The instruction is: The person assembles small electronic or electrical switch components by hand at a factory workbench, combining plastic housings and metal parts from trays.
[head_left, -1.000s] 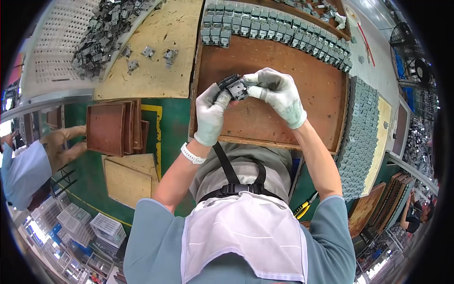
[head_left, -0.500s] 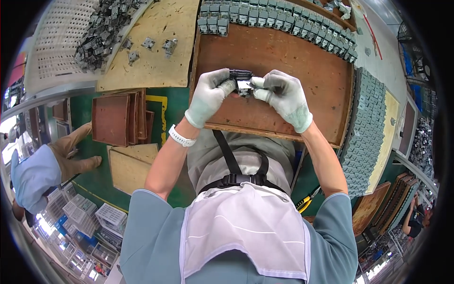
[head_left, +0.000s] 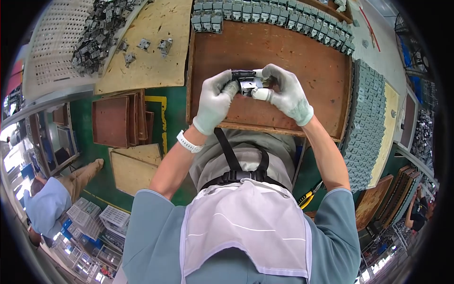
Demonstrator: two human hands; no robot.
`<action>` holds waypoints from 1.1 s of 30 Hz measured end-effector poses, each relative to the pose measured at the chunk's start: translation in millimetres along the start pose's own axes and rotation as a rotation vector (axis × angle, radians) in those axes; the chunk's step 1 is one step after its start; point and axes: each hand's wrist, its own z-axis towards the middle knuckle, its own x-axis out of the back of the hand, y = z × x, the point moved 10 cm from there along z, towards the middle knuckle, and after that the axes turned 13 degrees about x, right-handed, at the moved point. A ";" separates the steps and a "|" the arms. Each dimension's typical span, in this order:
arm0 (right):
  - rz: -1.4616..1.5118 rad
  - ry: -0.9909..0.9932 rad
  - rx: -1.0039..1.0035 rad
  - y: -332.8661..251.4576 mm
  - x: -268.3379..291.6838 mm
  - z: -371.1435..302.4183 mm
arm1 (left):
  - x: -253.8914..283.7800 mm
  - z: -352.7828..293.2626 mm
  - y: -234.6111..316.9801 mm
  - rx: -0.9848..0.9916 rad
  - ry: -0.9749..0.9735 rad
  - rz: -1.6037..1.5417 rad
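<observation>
Both hands, in white work gloves, meet above a reddish-brown wooden tray (head_left: 222,45). Between them is a small silver metal part with a black piece along its far side (head_left: 249,85). My left hand (head_left: 213,100) is closed on its left end, thumb bent against it. My right hand (head_left: 286,96) pinches the right end, its thumb and index fingertips on the metal. The fingers cover part of the piece, so its exact kind is unclear. Along the tray's far side stand rows of similar grey-green and silver parts (head_left: 265,13).
Left of the tray, a yellowish board (head_left: 156,71) carries a few loose metal parts, beside a heap of them (head_left: 97,42). Many grey-green parts (head_left: 366,128) stand packed at the right. Stacked trays (head_left: 111,120), pliers (head_left: 307,199) and a walking person (head_left: 49,201) are lower.
The metal part has turned slightly and shows more of its shiny face. My right fingers have shifted their grip on it. At the left, the other person has moved nearer the lower edge.
</observation>
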 end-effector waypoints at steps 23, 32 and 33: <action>-1.006 0.325 0.265 -1.1 -3.6 115.7 | 163.4 50.9 65.9 -0.488 1.077 1.373; -1.115 0.612 -0.018 -48.9 242.5 -64.4 | 199.6 64.6 26.2 -0.324 0.349 0.029; -0.928 0.681 0.054 -30.2 311.1 -107.8 | 191.0 60.4 24.3 -0.372 0.378 0.030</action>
